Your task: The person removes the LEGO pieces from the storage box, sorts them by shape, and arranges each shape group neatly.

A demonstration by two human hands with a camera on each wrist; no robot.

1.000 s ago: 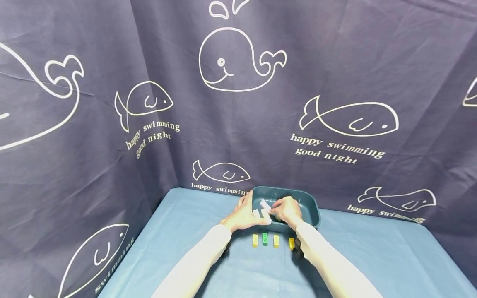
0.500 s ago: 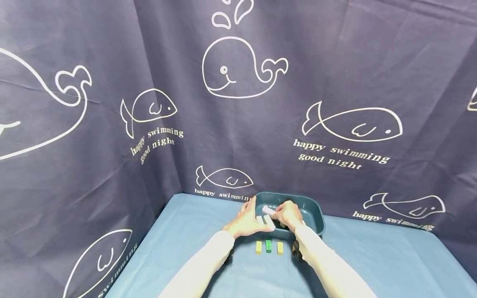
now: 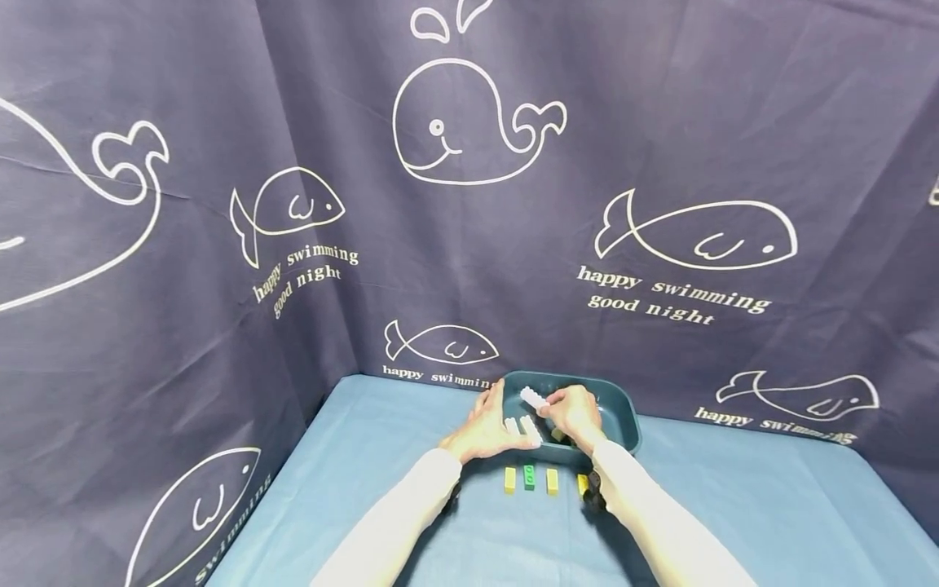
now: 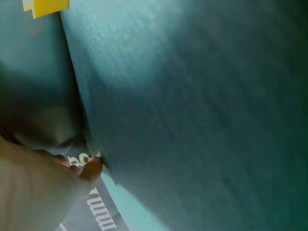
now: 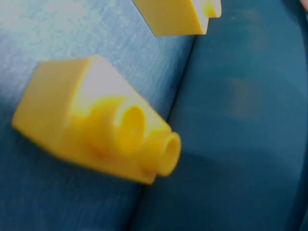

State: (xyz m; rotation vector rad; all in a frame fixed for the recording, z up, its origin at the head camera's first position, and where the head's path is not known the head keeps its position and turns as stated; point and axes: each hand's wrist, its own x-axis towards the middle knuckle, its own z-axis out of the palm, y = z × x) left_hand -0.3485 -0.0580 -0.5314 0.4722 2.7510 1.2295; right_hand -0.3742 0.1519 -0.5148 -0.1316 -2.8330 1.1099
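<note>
We see the left hand (image 3: 484,430), fingers spread, at the smooth box's (image 3: 620,417) left side. White bricks (image 3: 531,428) show in its near left corner. Over its floor, the right hand (image 3: 575,411) pinches a bumpy white brick (image 3: 533,398). Yellow bricks (image 3: 553,481) stand in front.

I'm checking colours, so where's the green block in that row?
In the head view, the green block is just in front of the tray, second from left, between two yellow blocks.

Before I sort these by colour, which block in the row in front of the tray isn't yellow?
The green block, second from the left in the row before the tray; the three others visible there are yellow blocks.
</note>
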